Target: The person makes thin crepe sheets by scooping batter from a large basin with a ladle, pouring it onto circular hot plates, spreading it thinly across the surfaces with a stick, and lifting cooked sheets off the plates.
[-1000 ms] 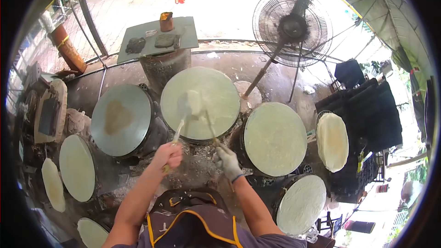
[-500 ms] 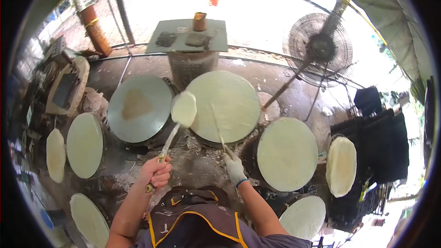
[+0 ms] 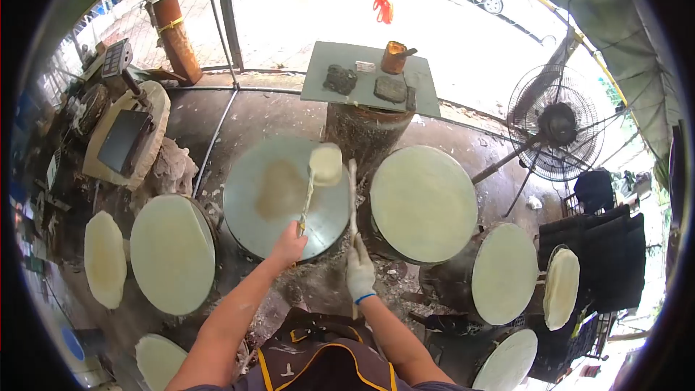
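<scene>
My bare left hand (image 3: 289,241) is wrapped round the handle of a ladle (image 3: 326,164). A lump of pale batter or dough clings to the ladle's head, above the right part of a grey griddle (image 3: 242,206) with a brown stain. On my right hand (image 3: 360,273) is a white glove with a blue cuff. It holds a long thin stick (image 3: 352,195), which points up between the stained griddle and a round griddle (image 3: 423,204) covered with a pale green sheet.
More round griddles with pale sheets stand at left (image 3: 172,253) and right (image 3: 504,274). A fan (image 3: 558,124) stands back right. Behind is a drum (image 3: 369,130) topped by a board (image 3: 326,65). A scale (image 3: 123,141) sits at far left.
The view has turned left. The ladle and stick have moved away from the coated griddle, the ladle now over the stained one and the stick beside it.
</scene>
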{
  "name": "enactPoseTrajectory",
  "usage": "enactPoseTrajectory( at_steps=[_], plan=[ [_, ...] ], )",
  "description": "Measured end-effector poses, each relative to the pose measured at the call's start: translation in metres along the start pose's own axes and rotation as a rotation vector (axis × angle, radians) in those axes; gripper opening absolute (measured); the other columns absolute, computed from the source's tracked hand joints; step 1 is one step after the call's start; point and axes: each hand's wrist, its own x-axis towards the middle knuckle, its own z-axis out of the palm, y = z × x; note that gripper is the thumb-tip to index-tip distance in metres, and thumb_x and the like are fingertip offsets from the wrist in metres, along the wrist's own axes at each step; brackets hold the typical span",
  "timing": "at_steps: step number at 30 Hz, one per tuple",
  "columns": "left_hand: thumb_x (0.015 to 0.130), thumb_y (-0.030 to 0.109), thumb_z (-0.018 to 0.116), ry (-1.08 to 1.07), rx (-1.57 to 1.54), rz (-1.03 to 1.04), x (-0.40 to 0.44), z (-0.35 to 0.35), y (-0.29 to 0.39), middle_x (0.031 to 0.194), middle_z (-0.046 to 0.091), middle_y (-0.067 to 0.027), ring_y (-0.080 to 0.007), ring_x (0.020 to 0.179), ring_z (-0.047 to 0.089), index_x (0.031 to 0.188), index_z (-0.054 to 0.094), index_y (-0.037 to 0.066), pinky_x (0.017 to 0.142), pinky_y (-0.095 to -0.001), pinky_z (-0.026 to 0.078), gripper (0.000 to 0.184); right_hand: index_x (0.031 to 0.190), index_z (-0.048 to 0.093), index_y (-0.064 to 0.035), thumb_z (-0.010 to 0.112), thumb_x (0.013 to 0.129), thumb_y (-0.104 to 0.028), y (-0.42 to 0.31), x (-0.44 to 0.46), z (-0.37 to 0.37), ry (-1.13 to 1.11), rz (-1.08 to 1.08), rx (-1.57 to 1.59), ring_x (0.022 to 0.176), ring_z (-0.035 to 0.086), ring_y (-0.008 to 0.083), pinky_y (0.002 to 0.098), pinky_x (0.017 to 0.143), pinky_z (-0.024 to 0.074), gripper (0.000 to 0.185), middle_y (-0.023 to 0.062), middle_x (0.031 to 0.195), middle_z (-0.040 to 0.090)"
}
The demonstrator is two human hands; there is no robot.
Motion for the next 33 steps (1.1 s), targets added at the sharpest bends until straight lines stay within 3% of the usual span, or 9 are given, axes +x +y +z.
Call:
enactPoseTrajectory(
  at_steps=[1, 4, 8, 9, 16, 21, 24, 29, 33],
  plan=[
    [0.081, 0.012, 0.051, 0.108, 0.121, 0.169, 0.001, -0.009, -0.001, 0.085, 0.059, -0.0288, -0.0483, 0.077, 0.056, 0.11, 0.043, -0.002, 0.071, -0.0515, 0.045, 0.033, 0.135, 0.049, -0.0128, 0.053, 0.092, -0.033, -0.005, -0.005, 0.012, 0.049, -0.112, -0.184, 0.097, 0.065, 0.0317, 0.0388, 0.086, 0.0473, 0.047, 0.0188, 0.113, 0.064],
    [0.083, 0.01, 0.048, 0.079, 0.271, 0.056, 0.028, -0.039, -0.019, 0.09, 0.061, -0.0303, -0.0484, 0.086, 0.059, 0.112, 0.045, 0.0, 0.075, -0.0532, 0.046, 0.031, 0.136, 0.048, -0.0097, 0.054, 0.093, -0.026, -0.028, -0.011, 0.019, 0.012, 0.156, -0.452, 0.098, 0.066, 0.0265, 0.0332, 0.085, 0.0482, 0.046, 0.0141, 0.113, 0.066],
    [0.084, 0.005, 0.045, 0.069, 0.502, 0.114, 0.053, -0.086, -0.023, 0.091, 0.061, -0.0302, -0.0472, 0.089, 0.06, 0.114, 0.045, 0.003, 0.076, -0.054, 0.047, 0.03, 0.134, 0.05, -0.0063, 0.052, 0.093, -0.024, -0.023, 0.021, 0.077, 0.041, -0.002, -0.184, 0.087, 0.066, 0.0237, 0.0314, 0.078, 0.0498, 0.045, 0.0149, 0.108, 0.067],
    [0.084, 0.004, 0.044, 0.098, 0.509, 0.144, 0.058, -0.095, -0.028, 0.09, 0.062, -0.0302, -0.0467, 0.089, 0.06, 0.114, 0.045, 0.003, 0.075, -0.0538, 0.047, 0.03, 0.133, 0.051, -0.0048, 0.052, 0.093, -0.023, -0.084, 0.021, 0.074, -0.146, 0.435, 0.252, 0.083, 0.062, 0.0183, 0.0283, 0.075, 0.0491, 0.044, 0.0132, 0.105, 0.067],
    [0.085, 0.004, 0.047, 0.102, 0.672, 0.188, 0.06, -0.146, -0.045, 0.096, 0.06, -0.0259, -0.0443, 0.083, 0.062, 0.116, 0.045, 0.004, 0.073, -0.0523, 0.05, 0.032, 0.132, 0.05, -0.0009, 0.05, 0.092, -0.02, -0.066, -0.002, 0.095, 0.022, 0.224, -0.199, 0.106, 0.06, 0.0246, 0.0321, 0.093, 0.0438, 0.044, 0.0217, 0.116, 0.063],
    [0.083, 0.007, 0.051, 0.218, 0.696, 0.137, 0.055, -0.158, -0.044, 0.1, 0.054, -0.0242, -0.0433, 0.08, 0.062, 0.125, 0.045, 0.008, 0.072, -0.0509, 0.05, 0.043, 0.13, 0.056, -0.0098, 0.056, 0.093, -0.026, -0.124, 0.028, 0.104, -0.112, 0.37, 0.239, 0.056, 0.051, 0.0062, 0.0221, 0.05, 0.0432, 0.041, 0.0022, 0.078, 0.063],
    [0.081, 0.007, 0.053, 0.26, 0.728, 0.124, 0.055, -0.175, -0.049, 0.103, 0.051, -0.0239, -0.0415, 0.081, 0.061, 0.132, 0.044, 0.012, 0.071, -0.0498, 0.05, 0.052, 0.13, 0.056, -0.0102, 0.057, 0.093, -0.028, -0.036, 0.036, 0.128, 0.153, 0.116, 0.226, 0.052, 0.047, 0.0054, 0.0214, 0.046, 0.0384, 0.041, -0.0003, 0.072, 0.06],
    [0.078, 0.007, 0.055, 0.288, 0.825, 0.13, 0.04, -0.196, -0.059, 0.101, 0.047, -0.019, -0.0374, 0.081, 0.06, 0.136, 0.046, 0.019, 0.07, -0.046, 0.05, 0.06, 0.13, 0.056, -0.0104, 0.055, 0.094, -0.024, -0.155, 0.035, 0.12, -0.286, 0.484, 0.394, 0.05, 0.046, 0.006, 0.0219, 0.044, 0.0363, 0.038, -0.0012, 0.07, 0.056],
    [0.075, 0.004, 0.058, 0.342, 0.863, 0.165, 0.032, -0.221, -0.078, 0.099, 0.046, -0.0163, -0.035, 0.082, 0.059, 0.135, 0.048, 0.023, 0.069, -0.0431, 0.049, 0.064, 0.129, 0.058, -0.0109, 0.055, 0.092, -0.026, -0.07, 0.044, 0.123, 0.039, 0.238, 0.252, 0.049, 0.047, 0.0079, 0.025, 0.046, 0.0388, 0.039, -0.0007, 0.066, 0.056]
  ],
)
